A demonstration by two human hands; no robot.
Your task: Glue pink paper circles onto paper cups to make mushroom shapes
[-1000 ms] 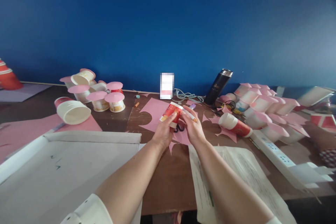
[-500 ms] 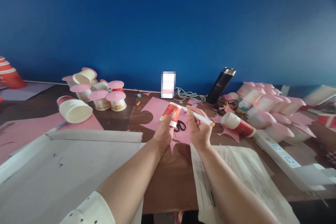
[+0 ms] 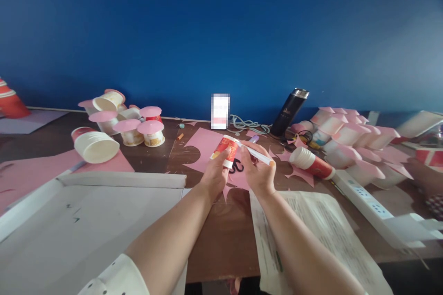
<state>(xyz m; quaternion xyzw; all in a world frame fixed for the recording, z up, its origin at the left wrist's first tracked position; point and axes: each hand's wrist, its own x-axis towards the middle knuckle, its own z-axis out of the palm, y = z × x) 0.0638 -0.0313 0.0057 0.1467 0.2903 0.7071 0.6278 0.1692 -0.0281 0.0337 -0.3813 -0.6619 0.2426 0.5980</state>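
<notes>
Near edge, 7 o'clock: a white board [image 3: 86, 221] lies flat on the table [image 3: 221, 244]; printed sheets [image 3: 311, 226] lie at 5 o'clock under my right forearm.
Left hand [image 3: 216, 175]: closed round a red paper cup [image 3: 226, 150], which is tilted with its white rim toward the right, just above the pink paper [image 3: 204, 147].
Right hand [image 3: 259, 173]: fingers pinched on a white pen with an orange end [image 3: 258, 156]; its tip sits at the cup's rim, whether touching I cannot tell.
Under the hands: black scissors [image 3: 236, 166] on the pink paper.
Step in hand: my judgement, marking or tracing at the cup's rim.
Next move calls for: a steady left grip and a small, controlled stroke of the pen along the rim.
Change from half a second ago: the pen has come closer to the cup and lies flatter; the cup sits much as it did.
Far, 10 o'clock: cups capped with pink discs [image 3: 138, 126].
Far, 2 o'clock: a lying cup stack [image 3: 311, 162], a black flask [image 3: 290, 109], more pink-capped cups [image 3: 349, 138].
</notes>
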